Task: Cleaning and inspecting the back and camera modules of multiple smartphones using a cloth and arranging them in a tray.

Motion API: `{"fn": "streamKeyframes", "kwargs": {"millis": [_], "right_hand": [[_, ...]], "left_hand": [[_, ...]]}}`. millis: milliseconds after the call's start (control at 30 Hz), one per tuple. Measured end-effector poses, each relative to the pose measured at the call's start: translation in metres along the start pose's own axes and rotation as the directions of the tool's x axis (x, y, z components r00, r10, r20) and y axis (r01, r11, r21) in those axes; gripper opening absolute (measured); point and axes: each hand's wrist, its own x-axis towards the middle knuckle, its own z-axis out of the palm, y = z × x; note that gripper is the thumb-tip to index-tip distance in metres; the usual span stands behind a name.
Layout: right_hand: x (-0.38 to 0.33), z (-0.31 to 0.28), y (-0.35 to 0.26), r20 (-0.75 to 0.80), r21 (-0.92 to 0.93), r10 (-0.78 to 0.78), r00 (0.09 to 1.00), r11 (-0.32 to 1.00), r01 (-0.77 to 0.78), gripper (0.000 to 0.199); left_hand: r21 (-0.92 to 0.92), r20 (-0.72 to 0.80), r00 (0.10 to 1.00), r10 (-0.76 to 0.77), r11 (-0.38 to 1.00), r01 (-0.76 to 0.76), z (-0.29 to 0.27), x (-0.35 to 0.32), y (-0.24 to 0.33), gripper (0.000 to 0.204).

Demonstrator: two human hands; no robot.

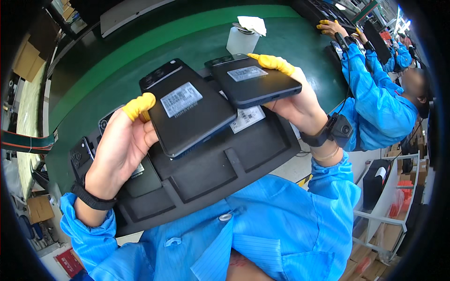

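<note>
Above the black tray (pixel 234 171), the left grip (pixel 121 146) pinched one phone (pixel 194 124), the right grip (pixel 300 107) a second phone (pixel 255 89), at the edges, seemingly keeping labels (pixel 182 99) uncovered.

Green table (pixel 297 61) spans the work area; white rack (pixel 380 218) stands right; cardboard box (pixel 40 209) lower left; lights (pixel 407 23) lit, upper right.
</note>
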Motion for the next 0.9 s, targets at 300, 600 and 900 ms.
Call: {"fn": "streamKeyframes", "kwargs": {"millis": [300, 600, 900], "right_hand": [[0.012, -0.023, 0.009, 0.333, 0.314, -0.069, 0.94, 0.948, -0.042, 0.043], [-0.005, 0.006, 0.009, 0.15, 0.174, -0.076, 0.986, 0.984, 0.049, 0.022], [-0.011, -0.004, -0.001, 0.144, 0.114, -0.273, 0.951, 0.959, 0.258, 0.031]], "left_hand": [[-0.221, -0.111, 0.993, 0.045, 0.973, -0.069, 0.0, -0.001, 0.006, 0.025], [-0.235, -0.243, 0.969, -0.043, 0.972, -0.016, 0.009, -0.004, 0.008, 0.027], [-0.204, 0.235, 0.93, 0.284, 0.949, -0.239, -0.012, -0.011, 0.009, 0.024]]}}
